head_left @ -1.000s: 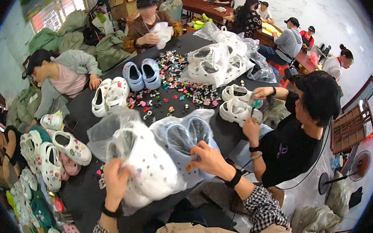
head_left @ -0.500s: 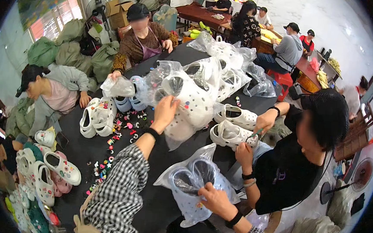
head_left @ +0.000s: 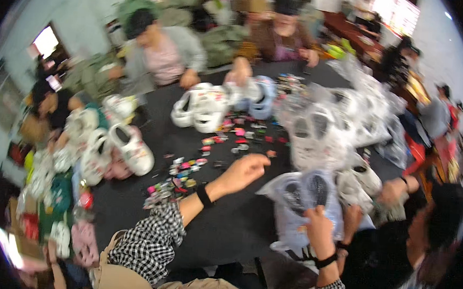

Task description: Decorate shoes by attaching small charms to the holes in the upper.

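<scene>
While the head view blurs fine detail, the right hand's [head_left: 320, 231] fingers look pinched on the bagged blue shoes [head_left: 286, 219] — right of centre, lower half of frame. Left hand [head_left: 240, 173] at frame centre — fingers loosely bent, nothing seen in them, charms [head_left: 190, 182] nearby on the black table [head_left: 214, 234]. Bagged white shoes [head_left: 309, 144] upper right.

Held clogs [head_left: 289, 219] are pale blue; sleeves [head_left: 147, 240], black-and-white checked; tabletop [head_left: 226, 219], black.
</scene>
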Action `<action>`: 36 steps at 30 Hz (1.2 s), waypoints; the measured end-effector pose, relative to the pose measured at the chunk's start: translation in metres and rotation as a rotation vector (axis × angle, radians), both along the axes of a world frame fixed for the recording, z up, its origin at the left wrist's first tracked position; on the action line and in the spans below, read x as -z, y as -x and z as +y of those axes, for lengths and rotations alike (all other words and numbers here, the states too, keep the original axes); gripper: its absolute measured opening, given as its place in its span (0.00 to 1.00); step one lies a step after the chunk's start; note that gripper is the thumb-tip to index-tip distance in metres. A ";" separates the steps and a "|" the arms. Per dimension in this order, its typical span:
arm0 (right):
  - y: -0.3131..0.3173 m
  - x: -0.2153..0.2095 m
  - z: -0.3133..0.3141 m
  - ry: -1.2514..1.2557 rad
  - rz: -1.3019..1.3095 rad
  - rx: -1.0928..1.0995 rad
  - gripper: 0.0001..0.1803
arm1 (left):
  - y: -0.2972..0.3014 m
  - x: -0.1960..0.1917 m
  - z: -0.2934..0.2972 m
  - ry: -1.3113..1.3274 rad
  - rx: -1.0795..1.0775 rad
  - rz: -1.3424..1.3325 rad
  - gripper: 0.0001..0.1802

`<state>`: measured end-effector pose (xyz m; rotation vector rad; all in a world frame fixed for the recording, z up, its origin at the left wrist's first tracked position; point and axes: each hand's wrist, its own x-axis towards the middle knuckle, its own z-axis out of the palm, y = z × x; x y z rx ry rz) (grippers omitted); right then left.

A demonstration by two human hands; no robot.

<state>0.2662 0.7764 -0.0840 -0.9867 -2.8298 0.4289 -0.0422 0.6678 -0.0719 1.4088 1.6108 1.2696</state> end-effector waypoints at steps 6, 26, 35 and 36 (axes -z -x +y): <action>-0.001 0.018 0.026 -0.065 0.143 -0.023 0.21 | -0.027 0.007 -0.256 0.197 -0.529 -0.180 0.16; 0.225 -0.076 -0.463 0.500 0.015 -1.328 0.18 | -0.327 0.173 -0.782 0.108 -2.207 -1.020 0.13; 0.248 0.085 -0.825 0.800 -0.397 -1.934 0.10 | -0.359 0.237 -0.962 1.139 -2.214 -0.270 0.27; 0.248 0.113 -0.859 0.755 -0.405 -1.956 0.10 | -0.360 0.241 -0.971 1.258 -2.087 -0.245 0.34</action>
